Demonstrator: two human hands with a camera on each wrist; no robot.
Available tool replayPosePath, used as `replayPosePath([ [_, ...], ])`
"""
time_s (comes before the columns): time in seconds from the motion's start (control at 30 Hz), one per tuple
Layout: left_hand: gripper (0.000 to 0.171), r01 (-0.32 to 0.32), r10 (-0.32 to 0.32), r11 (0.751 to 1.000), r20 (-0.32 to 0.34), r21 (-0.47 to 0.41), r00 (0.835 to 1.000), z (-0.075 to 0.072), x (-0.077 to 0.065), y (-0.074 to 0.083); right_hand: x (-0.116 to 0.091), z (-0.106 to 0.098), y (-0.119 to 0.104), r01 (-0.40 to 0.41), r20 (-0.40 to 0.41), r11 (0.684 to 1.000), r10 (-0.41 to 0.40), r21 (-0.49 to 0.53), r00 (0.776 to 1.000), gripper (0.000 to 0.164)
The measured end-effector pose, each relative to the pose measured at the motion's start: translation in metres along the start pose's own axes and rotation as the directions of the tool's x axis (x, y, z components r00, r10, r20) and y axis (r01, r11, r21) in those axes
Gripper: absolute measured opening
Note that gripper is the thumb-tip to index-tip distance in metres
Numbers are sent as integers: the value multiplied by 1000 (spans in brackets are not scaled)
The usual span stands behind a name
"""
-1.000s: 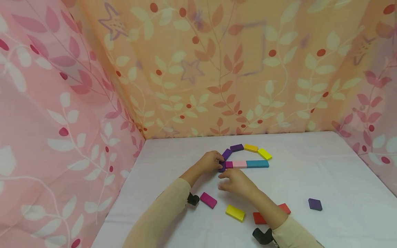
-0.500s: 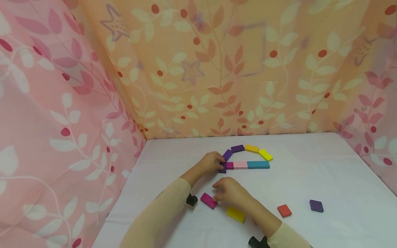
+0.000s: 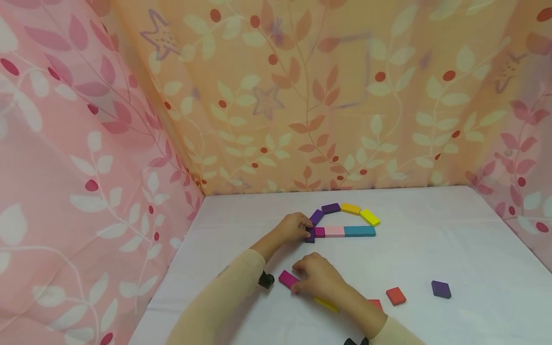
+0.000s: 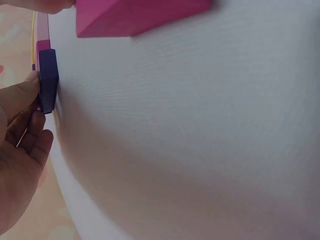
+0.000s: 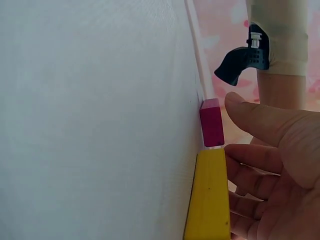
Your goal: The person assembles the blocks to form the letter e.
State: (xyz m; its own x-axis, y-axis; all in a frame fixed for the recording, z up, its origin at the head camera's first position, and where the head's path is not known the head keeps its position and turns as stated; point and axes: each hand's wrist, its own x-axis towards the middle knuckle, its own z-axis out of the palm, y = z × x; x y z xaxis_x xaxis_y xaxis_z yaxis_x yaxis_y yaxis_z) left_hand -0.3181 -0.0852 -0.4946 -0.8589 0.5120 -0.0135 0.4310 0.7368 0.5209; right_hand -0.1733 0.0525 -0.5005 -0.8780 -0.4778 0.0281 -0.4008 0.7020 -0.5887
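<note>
My left hand (image 3: 294, 227) is at a dark purple block (image 3: 310, 235), its thumb and fingertips pinching the block's edge in the left wrist view. This block lies at the left end of a row with a small magenta block (image 3: 319, 232), a pink block (image 3: 334, 231) and a blue block (image 3: 360, 231). Above the row, an arch runs through a purple block (image 3: 316, 217), another dark purple block (image 3: 331, 208), an orange-yellow block (image 3: 350, 208) and a yellow block (image 3: 370, 217). My right hand (image 3: 321, 277) hovers around a loose magenta block (image 5: 212, 122), thumb and index finger spread to either side.
A loose yellow block (image 3: 326, 304) lies partly under my right hand. Beyond that forearm are two red blocks, one (image 3: 396, 296) in full view, and a dark purple piece (image 3: 441, 289) farther right. Patterned cloth (image 3: 276, 96) walls off the white table's back and sides.
My right hand has moved left and toward me, from below the row to the loose magenta block. The left hand stays at the dark purple block. The row and arch look unchanged.
</note>
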Motion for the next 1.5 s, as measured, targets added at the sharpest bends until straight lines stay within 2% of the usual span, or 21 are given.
replayPosePath([
  [0.2,25,4,-4,1000,-3,-10,1000,3,1,-3,-2,4,-1,39,-27,998,-41,-50,999,48],
  [0.37,25,8,-9,1000,-5,-30,1000,3,1,-4,-4,7,-2,74,-53,993,-79,-92,995,42],
  [0.63,27,10,-10,1000,4,4,1000,2,1,-1,-4,8,-4,123,-88,985,-134,-120,987,32],
  [1.07,27,9,-9,1000,6,22,1000,-1,0,3,-1,8,-3,62,-57,995,-67,-82,996,24],
  [1.33,27,6,-6,1000,13,6,1000,-3,-1,6,-1,-12,-6,35,-64,999,-37,-33,997,22],
  [1.5,27,6,-6,1000,17,8,1000,-3,-2,6,-2,-24,-3,-13,-76,1000,13,-1,997,23],
])
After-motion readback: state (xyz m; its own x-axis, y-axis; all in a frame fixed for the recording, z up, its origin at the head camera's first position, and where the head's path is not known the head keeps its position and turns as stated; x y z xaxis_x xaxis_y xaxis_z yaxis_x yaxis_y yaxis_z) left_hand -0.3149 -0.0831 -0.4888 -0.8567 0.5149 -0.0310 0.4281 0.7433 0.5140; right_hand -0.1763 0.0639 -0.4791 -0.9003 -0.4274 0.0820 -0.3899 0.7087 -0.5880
